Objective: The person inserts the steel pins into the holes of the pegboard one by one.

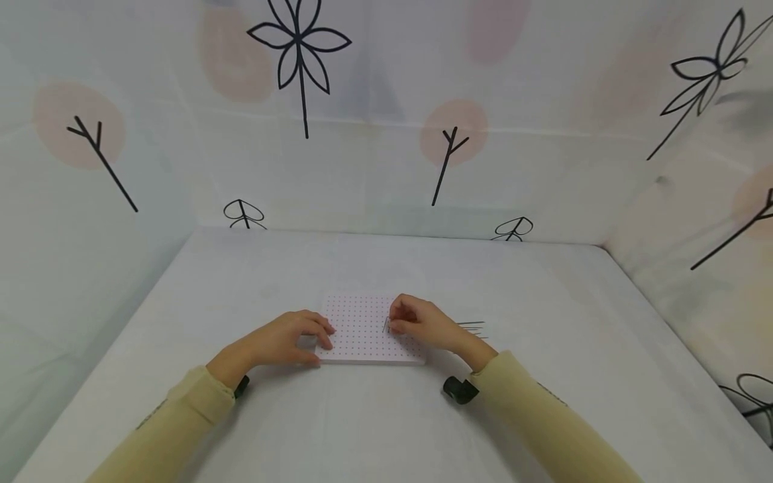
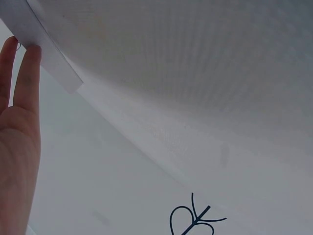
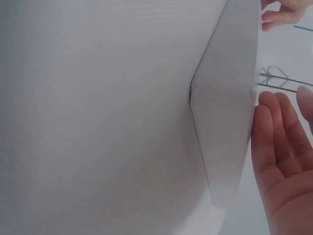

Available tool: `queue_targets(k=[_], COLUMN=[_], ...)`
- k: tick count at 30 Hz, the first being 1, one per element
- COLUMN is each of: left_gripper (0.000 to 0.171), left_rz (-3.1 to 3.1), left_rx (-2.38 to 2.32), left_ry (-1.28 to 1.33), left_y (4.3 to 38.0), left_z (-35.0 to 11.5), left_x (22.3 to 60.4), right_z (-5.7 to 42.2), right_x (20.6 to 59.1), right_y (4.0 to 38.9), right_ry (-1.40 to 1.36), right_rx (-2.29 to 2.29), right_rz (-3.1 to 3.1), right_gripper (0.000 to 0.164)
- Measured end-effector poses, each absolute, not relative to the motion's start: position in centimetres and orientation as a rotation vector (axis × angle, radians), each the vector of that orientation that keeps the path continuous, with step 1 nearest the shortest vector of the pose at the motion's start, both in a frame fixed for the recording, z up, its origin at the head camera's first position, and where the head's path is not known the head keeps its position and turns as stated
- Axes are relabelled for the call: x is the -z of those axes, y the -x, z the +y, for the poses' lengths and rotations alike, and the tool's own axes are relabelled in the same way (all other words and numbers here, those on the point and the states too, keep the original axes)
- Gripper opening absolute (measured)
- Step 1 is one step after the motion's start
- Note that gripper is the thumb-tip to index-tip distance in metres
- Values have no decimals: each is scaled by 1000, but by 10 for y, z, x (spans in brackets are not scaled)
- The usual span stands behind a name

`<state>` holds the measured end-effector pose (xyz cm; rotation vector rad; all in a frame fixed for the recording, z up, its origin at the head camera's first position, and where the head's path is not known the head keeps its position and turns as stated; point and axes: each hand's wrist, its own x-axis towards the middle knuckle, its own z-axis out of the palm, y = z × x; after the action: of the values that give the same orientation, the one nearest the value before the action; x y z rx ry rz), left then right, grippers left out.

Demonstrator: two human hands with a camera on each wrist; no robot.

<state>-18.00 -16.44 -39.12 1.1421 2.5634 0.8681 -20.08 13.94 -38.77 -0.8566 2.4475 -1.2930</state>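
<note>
A white board (image 1: 359, 332) covered with a grid of small dots lies flat on the white table. My left hand (image 1: 284, 341) rests at its left edge, with fingertips on the board and the thumb by the near left corner. In the left wrist view two fairly straight fingers (image 2: 28, 78) touch the board's side. Over the board's right part, my right hand (image 1: 425, 325) pinches a thin dark wire-like piece (image 1: 385, 325) between thumb and fingertips. The fingers partly hide it, so its full shape and whether it touches the board cannot be told.
Several thin dark rods (image 1: 472, 328) lie on the table just right of the board, partly behind the right hand. The white tabletop (image 1: 543, 302) reaches back to hanging cloth (image 1: 374, 174) with printed plants. A dark wrist device (image 1: 460, 390) sits at the right cuff.
</note>
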Motion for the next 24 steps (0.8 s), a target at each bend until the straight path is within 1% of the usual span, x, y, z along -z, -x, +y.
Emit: queue_targets(k=[6,15,24], left_gripper=[22,22,21], left_rz=[2566,2562,2567], left_rx=[-865,-865,-856], left_ry=[-1147,-1147,-1141], left_y=[180,179,178], left_z=[-164,-164,-164], left_x=[391,390,389], right_z=[145,158,170], right_x=[387,387,386], right_y=[200,196,195], right_ry=[857,777,833], right_rx=[1315,1312,1376], right_rz=[2432,2476,2454], right_gripper=[12,12,11])
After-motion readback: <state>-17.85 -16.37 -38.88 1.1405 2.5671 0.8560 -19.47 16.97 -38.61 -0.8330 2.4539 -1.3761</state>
